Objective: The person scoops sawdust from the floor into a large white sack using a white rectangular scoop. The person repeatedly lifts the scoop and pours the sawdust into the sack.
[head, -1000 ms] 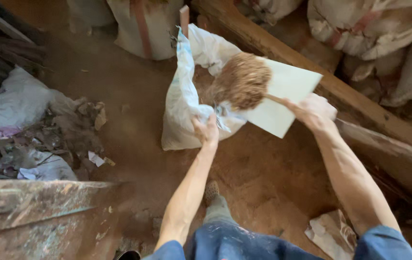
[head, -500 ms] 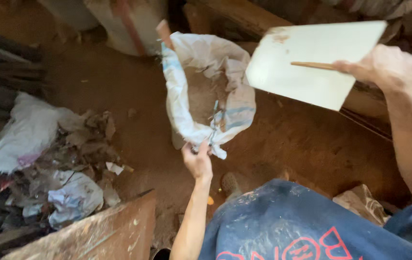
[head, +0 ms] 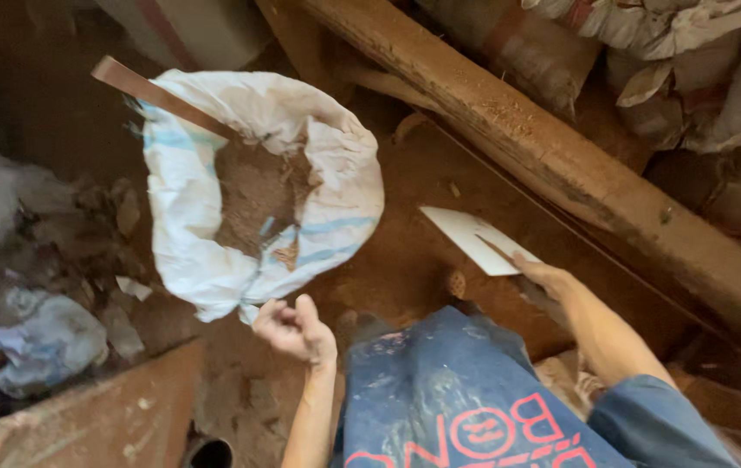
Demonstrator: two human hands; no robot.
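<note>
A white woven sack (head: 188, 234) with pale blue stripes stands open on the dirt floor, part filled with brown sawdust (head: 253, 195). A brown wooden stick (head: 158, 95) leans out of its mouth to the upper left. My left hand (head: 297, 329) hovers just below the sack's near rim with its fingers loosely curled, holding nothing. My right hand (head: 543, 277) grips a flat white scoop board (head: 470, 238), held low over the floor to the right of the sack.
A thick wooden beam (head: 578, 165) runs diagonally across the upper right, with filled sacks (head: 691, 78) piled behind it. Crumpled plastic and paper scraps (head: 41, 329) lie at the left. A rusty brown board edge (head: 102, 416) sits at the lower left.
My right hand has brought the white board down from above the sack to near the floor. My left hand has let go of the sack's rim. The camera has moved closer over the sack.
</note>
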